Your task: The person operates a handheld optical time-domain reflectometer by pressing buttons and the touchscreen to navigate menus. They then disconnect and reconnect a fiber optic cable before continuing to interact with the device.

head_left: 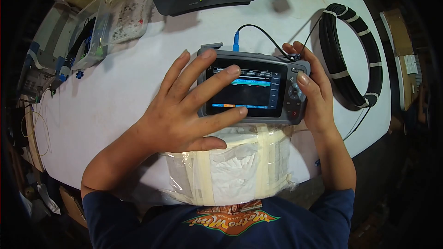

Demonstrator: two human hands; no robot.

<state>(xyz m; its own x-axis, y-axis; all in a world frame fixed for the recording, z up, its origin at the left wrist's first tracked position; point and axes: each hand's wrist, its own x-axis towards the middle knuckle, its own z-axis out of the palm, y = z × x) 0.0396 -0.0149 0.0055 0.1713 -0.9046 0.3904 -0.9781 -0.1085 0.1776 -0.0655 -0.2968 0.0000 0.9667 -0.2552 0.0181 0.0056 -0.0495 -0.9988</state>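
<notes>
A grey handheld fibre-optic tester point(265, 97) with a lit screen is tilted up toward me. My left hand point(184, 101) is spread wide over the left part of its screen, hiding some of the display. Round the tester's right end, my right hand point(318, 94) grips it, thumb by the buttons and fingers behind the case. A blue connector point(236, 41) is plugged into the top edge, and from it a thin black cable point(264, 32) arches over to the fingers of my right hand. Below the tester is a plastic-wrapped, taped bundle point(233, 170), close to my body.
To the right lies a coil of black cable point(328, 46) tied with white bands. A dark machine point(203, 4) stands at the back of the white table point(115, 92). A clear plastic bin point(99, 46) with small blue parts and a speckled tray point(129, 18) sit at the back left.
</notes>
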